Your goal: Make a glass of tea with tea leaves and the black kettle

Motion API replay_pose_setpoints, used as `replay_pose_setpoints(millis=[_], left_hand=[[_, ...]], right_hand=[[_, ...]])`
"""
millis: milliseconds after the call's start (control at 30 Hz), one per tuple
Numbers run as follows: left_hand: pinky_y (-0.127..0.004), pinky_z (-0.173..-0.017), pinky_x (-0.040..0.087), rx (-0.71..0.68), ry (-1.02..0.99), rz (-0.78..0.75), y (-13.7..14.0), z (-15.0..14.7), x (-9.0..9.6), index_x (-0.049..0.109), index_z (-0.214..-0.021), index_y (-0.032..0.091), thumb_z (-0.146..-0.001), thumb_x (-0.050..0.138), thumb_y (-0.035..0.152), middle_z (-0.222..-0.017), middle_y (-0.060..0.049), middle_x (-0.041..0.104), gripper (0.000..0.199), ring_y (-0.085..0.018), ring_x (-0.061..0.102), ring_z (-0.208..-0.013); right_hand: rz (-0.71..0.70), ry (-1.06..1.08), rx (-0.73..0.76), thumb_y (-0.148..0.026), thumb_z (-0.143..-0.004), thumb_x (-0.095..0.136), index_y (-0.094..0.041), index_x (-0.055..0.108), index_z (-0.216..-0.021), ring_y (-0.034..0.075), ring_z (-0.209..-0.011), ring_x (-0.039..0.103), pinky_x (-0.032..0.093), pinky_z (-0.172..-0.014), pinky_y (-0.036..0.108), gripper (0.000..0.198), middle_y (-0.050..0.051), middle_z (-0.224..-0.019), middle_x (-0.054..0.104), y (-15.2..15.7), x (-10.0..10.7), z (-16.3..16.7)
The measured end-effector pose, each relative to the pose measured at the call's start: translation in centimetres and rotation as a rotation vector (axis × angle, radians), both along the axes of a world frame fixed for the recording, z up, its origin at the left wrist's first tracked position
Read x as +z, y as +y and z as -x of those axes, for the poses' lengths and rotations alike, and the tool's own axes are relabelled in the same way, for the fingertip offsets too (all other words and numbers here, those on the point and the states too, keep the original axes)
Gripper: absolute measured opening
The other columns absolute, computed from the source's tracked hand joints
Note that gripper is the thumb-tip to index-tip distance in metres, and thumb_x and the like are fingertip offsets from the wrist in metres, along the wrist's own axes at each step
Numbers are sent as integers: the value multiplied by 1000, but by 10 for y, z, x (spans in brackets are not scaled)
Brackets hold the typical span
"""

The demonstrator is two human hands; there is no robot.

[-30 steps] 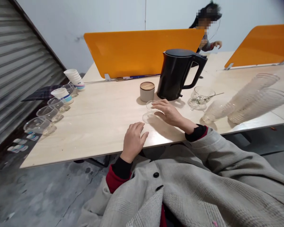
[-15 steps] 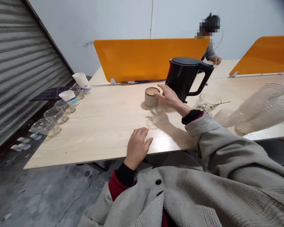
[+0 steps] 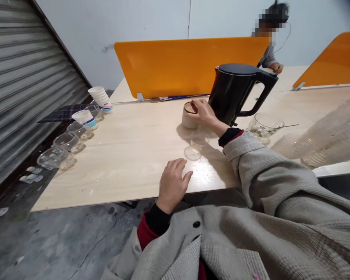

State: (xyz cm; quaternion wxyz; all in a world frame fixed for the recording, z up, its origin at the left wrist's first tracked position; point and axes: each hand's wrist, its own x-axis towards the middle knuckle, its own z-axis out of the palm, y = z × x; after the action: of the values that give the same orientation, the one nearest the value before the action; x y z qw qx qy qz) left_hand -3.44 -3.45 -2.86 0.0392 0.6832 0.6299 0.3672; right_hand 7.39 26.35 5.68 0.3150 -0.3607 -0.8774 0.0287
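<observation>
My right hand (image 3: 205, 114) reaches across the table to a small light-grey jar (image 3: 189, 121) with a wood-coloured lid (image 3: 189, 107). Its fingers are closed over the lid, with the thumb on the near side. My left hand (image 3: 174, 182) lies near the table's front edge, fingers stretched out and thumb apart, holding nothing. Between the two hands stands a small clear plastic cup (image 3: 200, 139). Just right of the jar is a black electric kettle (image 3: 229, 95), its handle pointing right. A patterned glass bowl (image 3: 264, 127) holding a thin stick is beyond my right wrist.
Stacked clear cups (image 3: 332, 134) lie at the right. Along the left table edge are several clear cups (image 3: 68, 142), a paper cup (image 3: 84, 118) and a paper cup stack (image 3: 100, 99). An orange divider (image 3: 169, 72) stands behind; another person's hand (image 3: 277, 68) is beyond it.
My right hand has moved from beside the jar onto its lid, and its fingers have closed there. My left hand has stayed near the table edge. The view has shifted slightly.
</observation>
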Motion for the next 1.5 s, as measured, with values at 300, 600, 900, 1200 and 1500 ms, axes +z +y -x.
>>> replay_pose_setpoints(millis=[300, 600, 900, 1200, 1500], left_hand=[[-52, -107, 60, -8, -55, -67, 1, 3, -2, 72, -130, 17, -101, 73, 26, -130, -14, 79, 30, -32, 70, -121], [-49, -107, 61, -62, -199, -124, -3, 5, 9, 70, -137, 21, -101, 77, 36, -133, -13, 78, 39, -30, 70, -124], [-56, -112, 59, -162, -303, 41, 10, -20, 12, 52, -161, 23, -86, 92, 50, -149, -17, 70, 89, -36, 66, -134], [-58, -122, 52, -188, -306, -7, 24, -37, 17, 43, -165, 26, -91, 83, 62, -163, -17, 60, 92, -38, 62, -147], [-51, -104, 62, -119, -320, 41, 22, -37, 19, 51, -157, 28, -80, 94, 56, -143, -13, 73, 93, -36, 73, -125]], right_hand=[[-144, 141, -20, -59, -100, 71, -35, 43, -168, 38, -148, 47, 42, -128, 65, 77, 13, -151, 60, -80, 86, -79], [8, 62, 206, -59, -94, 80, -29, 55, -162, 42, -141, 62, 54, -119, 64, 78, 15, -151, 62, -192, 50, -144], [203, 73, 342, -66, -94, 78, -27, 53, -163, 40, -143, 59, 56, -117, 62, 83, 20, -154, 57, -186, -16, -132], [192, 8, 285, -85, -91, 67, -29, 53, -164, 43, -144, 57, 53, -119, 67, 93, 20, -157, 57, -196, -9, -123], [274, 193, 208, -77, -105, 50, -28, 64, -154, 36, -135, 64, 55, -117, 58, 70, 14, -145, 67, -195, -5, -112]])
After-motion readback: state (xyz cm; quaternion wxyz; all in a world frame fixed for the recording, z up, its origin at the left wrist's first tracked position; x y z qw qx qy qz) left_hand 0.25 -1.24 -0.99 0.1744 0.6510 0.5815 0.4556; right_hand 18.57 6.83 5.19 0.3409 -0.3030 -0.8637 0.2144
